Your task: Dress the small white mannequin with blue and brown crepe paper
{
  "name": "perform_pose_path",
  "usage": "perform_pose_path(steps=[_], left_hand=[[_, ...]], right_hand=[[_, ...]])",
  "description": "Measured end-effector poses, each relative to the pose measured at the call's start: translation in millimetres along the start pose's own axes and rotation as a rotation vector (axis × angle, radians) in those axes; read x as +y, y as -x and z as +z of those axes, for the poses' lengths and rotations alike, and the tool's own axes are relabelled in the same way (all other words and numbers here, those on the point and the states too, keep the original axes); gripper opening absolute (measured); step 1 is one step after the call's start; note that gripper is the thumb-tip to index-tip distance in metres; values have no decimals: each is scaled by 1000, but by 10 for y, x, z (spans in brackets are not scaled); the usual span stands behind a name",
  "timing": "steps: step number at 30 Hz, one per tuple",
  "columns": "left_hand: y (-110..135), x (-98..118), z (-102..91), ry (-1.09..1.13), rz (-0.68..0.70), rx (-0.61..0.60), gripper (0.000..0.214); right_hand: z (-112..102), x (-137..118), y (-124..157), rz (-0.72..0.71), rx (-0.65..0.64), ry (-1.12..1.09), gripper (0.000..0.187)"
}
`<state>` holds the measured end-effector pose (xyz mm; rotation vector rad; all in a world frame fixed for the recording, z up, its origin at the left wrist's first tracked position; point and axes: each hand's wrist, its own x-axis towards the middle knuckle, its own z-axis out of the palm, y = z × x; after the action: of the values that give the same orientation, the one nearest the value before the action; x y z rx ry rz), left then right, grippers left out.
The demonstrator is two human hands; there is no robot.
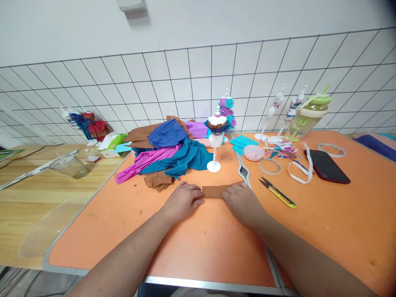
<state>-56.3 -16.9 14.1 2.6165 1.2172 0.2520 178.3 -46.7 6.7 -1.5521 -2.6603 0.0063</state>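
Note:
A folded strip of brown crepe paper (213, 192) lies flat on the orange table, running between my two hands. My left hand (184, 201) rests at its left end, fingers bent together and gripping the edge. At the other end my right hand (243, 203) holds the strip, its fingers curled over the paper and covering that end. Just behind the strip stands a small white dress-form figure (214, 142) on a round base, with a brown ruffle near its top. A crumpled brown crepe piece (159, 180) lies beyond my left hand.
Blue, teal, magenta and brown crepe paper (170, 134) is heaped at the back left. Yellow thread snips (278, 193), a tape roll (269, 166), a pink bowl (253, 152) and a phone (328, 166) lie to the right. A green-lidded bottle (309, 117) stands near the tiled wall.

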Motion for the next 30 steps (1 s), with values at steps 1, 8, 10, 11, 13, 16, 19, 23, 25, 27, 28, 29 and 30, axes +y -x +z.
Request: perform_pose_path(steps=[1,8,10,11,13,16,19,23,25,27,28,29,30], left_hand=[[-7,0,10,-7,10,7,22],[-28,55,35,18,51,55,25],[2,99,10,57,79,70,21],[22,122,-1,83,98,79,18],[54,155,-11,145,134,109,15],[43,155,-3,250,141,186,12],[-46,128,-28,379,80,255,10],[-142,184,-161,411,82,246,10],[-149,259,-230,377,141,207,8],[-161,321,-270,382,172,180,8],[-186,331,-277,426,162,185,7],[-230,322,-278,494,130,211,7],[-298,292,-274,574,84,256,9]], right_hand=[[0,8,0,16,7,-9,24],[-80,-38,46,109,64,-113,18],[-101,-79,64,78,135,-204,29],[-104,-99,68,52,164,-258,33],[-101,-129,64,25,187,-357,26],[-92,-122,52,50,206,-471,20],[-95,-64,64,31,268,-552,22],[-96,-15,90,32,409,-536,42],[-89,-17,90,5,429,-557,39],[-84,-17,85,3,424,-610,25],[-85,-10,81,28,427,-640,22],[-90,2,79,64,435,-667,21],[-98,18,76,100,445,-688,22]])
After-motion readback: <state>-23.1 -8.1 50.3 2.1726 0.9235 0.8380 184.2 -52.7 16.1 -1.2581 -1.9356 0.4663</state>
